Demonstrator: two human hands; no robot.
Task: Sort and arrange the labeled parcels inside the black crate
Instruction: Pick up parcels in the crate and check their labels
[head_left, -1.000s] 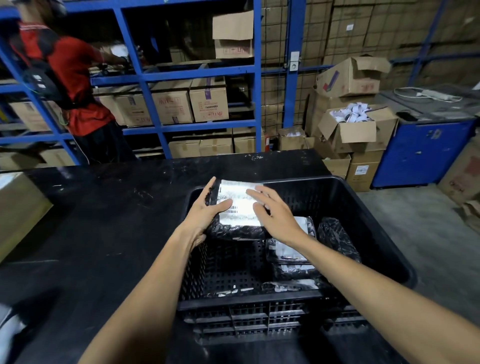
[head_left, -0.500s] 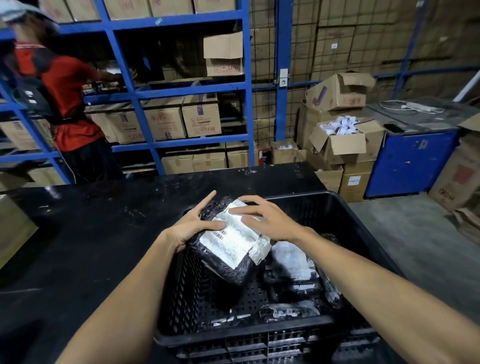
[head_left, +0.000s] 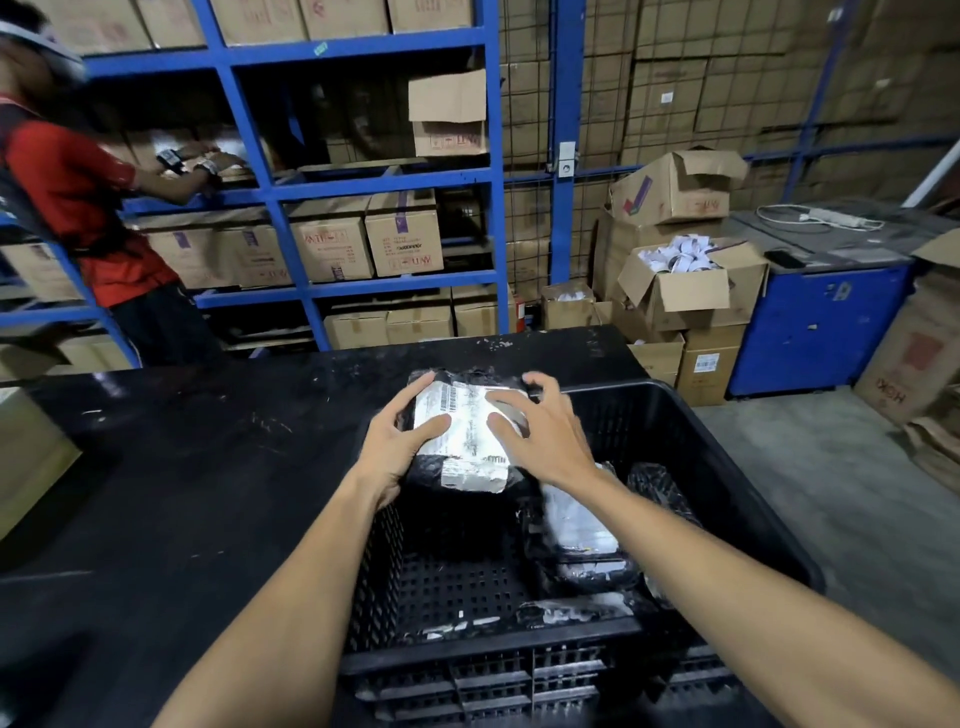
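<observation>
A black perforated crate stands on the black table, open at the top. Both my hands hold a black-wrapped parcel with a white label, raised at the crate's far left corner above the rim. My left hand grips its left side, thumb on the label. My right hand grips its right side, fingers spread across the label. Lower in the crate lie other labeled black parcels: one under my right forearm, one standing at the right wall, one flat near the front.
The black table stretches left and behind the crate. A cardboard box sits at the table's left edge. A person in a red shirt works at the blue shelving. Open cartons and a blue cabinet stand right.
The parcel tilted up out of the crate's far left corner and now is held level and higher over the rim, both hands still on it. The camera view has tipped upward.
</observation>
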